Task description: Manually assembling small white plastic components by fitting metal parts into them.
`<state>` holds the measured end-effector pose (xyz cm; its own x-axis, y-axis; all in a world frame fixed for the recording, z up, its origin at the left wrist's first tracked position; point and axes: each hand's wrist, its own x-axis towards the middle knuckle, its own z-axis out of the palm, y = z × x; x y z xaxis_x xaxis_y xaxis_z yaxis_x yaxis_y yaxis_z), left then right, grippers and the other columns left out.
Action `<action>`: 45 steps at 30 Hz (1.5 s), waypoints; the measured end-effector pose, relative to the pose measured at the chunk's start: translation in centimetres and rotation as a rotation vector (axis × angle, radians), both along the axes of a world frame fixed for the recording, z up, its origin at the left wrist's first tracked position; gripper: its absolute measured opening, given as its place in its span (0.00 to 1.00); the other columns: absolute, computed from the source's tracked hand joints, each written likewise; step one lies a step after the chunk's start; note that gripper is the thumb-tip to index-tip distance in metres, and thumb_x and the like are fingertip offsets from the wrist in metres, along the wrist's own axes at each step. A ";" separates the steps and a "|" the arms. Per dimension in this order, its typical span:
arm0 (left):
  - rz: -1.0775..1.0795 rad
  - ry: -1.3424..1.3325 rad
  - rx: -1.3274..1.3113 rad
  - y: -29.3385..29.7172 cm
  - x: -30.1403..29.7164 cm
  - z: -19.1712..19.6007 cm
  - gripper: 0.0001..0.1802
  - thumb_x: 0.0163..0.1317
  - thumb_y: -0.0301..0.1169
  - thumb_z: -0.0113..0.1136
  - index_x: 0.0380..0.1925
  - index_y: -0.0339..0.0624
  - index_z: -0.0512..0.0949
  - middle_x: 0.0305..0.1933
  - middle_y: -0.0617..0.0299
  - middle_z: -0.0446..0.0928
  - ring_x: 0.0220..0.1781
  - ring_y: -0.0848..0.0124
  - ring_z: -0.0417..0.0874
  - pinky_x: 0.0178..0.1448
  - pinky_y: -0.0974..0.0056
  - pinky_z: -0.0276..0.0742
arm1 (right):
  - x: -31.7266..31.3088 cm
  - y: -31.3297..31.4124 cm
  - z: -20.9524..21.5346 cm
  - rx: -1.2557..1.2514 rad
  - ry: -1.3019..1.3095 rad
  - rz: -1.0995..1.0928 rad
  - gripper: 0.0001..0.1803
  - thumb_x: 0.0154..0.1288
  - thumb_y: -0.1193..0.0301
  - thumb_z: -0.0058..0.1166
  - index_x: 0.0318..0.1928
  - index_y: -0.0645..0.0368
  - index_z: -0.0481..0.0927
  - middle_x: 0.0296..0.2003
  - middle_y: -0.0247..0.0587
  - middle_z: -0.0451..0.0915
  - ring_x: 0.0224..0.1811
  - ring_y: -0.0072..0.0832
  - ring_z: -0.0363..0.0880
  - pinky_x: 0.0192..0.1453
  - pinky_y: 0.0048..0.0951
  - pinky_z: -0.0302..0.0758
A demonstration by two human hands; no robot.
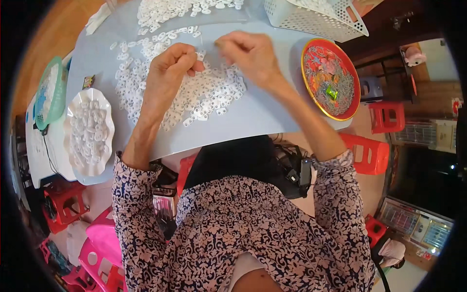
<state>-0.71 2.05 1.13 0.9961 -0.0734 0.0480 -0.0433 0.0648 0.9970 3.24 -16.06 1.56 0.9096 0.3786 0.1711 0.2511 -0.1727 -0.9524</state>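
My left hand is closed above a wide spread of small white plastic pieces, many of them oval with holes. Its thumb presses against the curled fingers, and whatever it may pinch is too small to make out. To its right, my right hand is slightly blurred, with thumb and fingers drawn together in a pinch. What lies between those fingertips is hidden. A round red tray with a gold rim sits right of my right hand, full of thin grey pieces and one small green-yellow packet.
On the left, a white scalloped dish holds more white pieces, near a small wrapper. A green basket stands beyond it. A white perforated basket occupies the far right of the grey table. Red stools surround it.
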 end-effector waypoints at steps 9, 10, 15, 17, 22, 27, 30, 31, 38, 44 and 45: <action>-0.004 -0.006 -0.039 0.5 0.2 -0.6 0.08 0.64 0.30 0.53 0.36 0.38 0.78 0.28 0.63 0.77 0.32 0.77 0.73 0.41 0.71 0.67 | 3.0 -7.6 1.4 -0.658 -0.317 -0.089 0.07 0.56 0.71 0.53 0.31 0.60 0.82 0.24 0.48 0.80 0.24 0.42 0.78 0.33 0.35 0.74; -0.013 -0.006 -0.043 0.4 0.2 -0.6 0.08 0.64 0.30 0.53 0.36 0.38 0.78 0.28 0.63 0.77 0.32 0.77 0.73 0.41 0.71 0.67 | 3.0 -8.1 1.4 -0.663 -0.315 -0.097 0.07 0.56 0.71 0.53 0.31 0.60 0.82 0.24 0.48 0.80 0.24 0.42 0.78 0.33 0.35 0.74; -0.024 -0.004 -0.015 0.0 0.0 -0.4 0.06 0.63 0.27 0.51 0.33 0.37 0.76 0.27 0.64 0.76 0.32 0.78 0.75 0.39 0.72 0.69 | 3.9 -9.4 0.7 -0.755 -0.405 -0.055 0.07 0.56 0.72 0.52 0.30 0.60 0.82 0.24 0.48 0.80 0.28 0.44 0.78 0.35 0.39 0.74; -0.022 0.001 -0.016 -0.1 0.0 -0.4 0.06 0.63 0.27 0.51 0.32 0.37 0.75 0.27 0.64 0.76 0.32 0.78 0.74 0.39 0.72 0.69 | 3.9 -9.4 0.3 -0.782 -0.406 -0.033 0.07 0.56 0.72 0.52 0.30 0.60 0.82 0.24 0.48 0.80 0.28 0.45 0.78 0.35 0.39 0.74; -0.035 0.012 -0.009 -0.1 -0.1 -0.4 0.06 0.63 0.27 0.51 0.33 0.37 0.75 0.27 0.64 0.76 0.32 0.78 0.74 0.39 0.72 0.68 | 4.4 -8.9 -0.5 -0.834 -0.456 -0.046 0.05 0.56 0.73 0.57 0.32 0.62 0.81 0.22 0.43 0.79 0.22 0.29 0.76 0.29 0.29 0.72; -0.044 0.012 -0.009 -0.2 -0.2 -0.2 0.06 0.62 0.27 0.50 0.32 0.37 0.75 0.27 0.64 0.76 0.32 0.79 0.74 0.40 0.72 0.68 | 4.8 -9.1 0.0 -0.730 -0.356 -0.085 0.06 0.57 0.73 0.55 0.33 0.62 0.81 0.21 0.43 0.78 0.20 0.27 0.75 0.28 0.29 0.72; -0.032 0.027 -0.009 -0.5 -0.4 -0.1 0.06 0.62 0.27 0.50 0.32 0.38 0.75 0.27 0.65 0.76 0.32 0.79 0.74 0.40 0.72 0.68 | 5.2 -8.7 0.3 -0.781 -0.428 -0.056 0.06 0.58 0.73 0.55 0.33 0.62 0.81 0.21 0.44 0.78 0.21 0.27 0.76 0.29 0.29 0.73; -0.029 0.028 -0.009 -0.4 -0.4 -0.1 0.06 0.62 0.27 0.50 0.32 0.38 0.75 0.27 0.65 0.76 0.32 0.79 0.74 0.40 0.72 0.68 | 5.3 -8.4 0.4 -0.780 -0.428 -0.053 0.06 0.58 0.73 0.55 0.33 0.62 0.81 0.21 0.44 0.78 0.21 0.27 0.76 0.29 0.29 0.73; -0.043 0.024 -0.004 -0.3 -0.3 0.0 0.05 0.62 0.27 0.51 0.31 0.38 0.75 0.26 0.64 0.76 0.32 0.79 0.74 0.40 0.72 0.68 | 5.3 -6.7 0.2 -0.787 -0.454 0.013 0.07 0.54 0.73 0.51 0.29 0.62 0.82 0.23 0.51 0.79 0.27 0.46 0.78 0.37 0.40 0.75; -0.045 0.010 -0.004 -0.4 -0.4 0.1 0.05 0.61 0.27 0.51 0.32 0.38 0.75 0.26 0.64 0.76 0.32 0.78 0.74 0.40 0.72 0.68 | 5.4 -5.6 0.7 -0.988 -0.499 0.030 0.05 0.52 0.75 0.53 0.27 0.64 0.80 0.22 0.50 0.79 0.27 0.45 0.78 0.34 0.39 0.74; -0.047 0.011 0.009 -0.3 -0.4 0.2 0.05 0.61 0.27 0.51 0.32 0.38 0.75 0.26 0.64 0.76 0.32 0.78 0.74 0.40 0.72 0.68 | 5.5 -5.4 0.7 -1.041 -0.533 0.048 0.06 0.51 0.75 0.53 0.25 0.65 0.79 0.22 0.50 0.78 0.26 0.45 0.78 0.34 0.39 0.74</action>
<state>-1.13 1.71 1.29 0.9920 -0.1207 0.0365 -0.0297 0.0576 0.9979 8.71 -21.41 2.29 0.7974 0.5927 0.1137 0.6033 -0.7871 -0.1286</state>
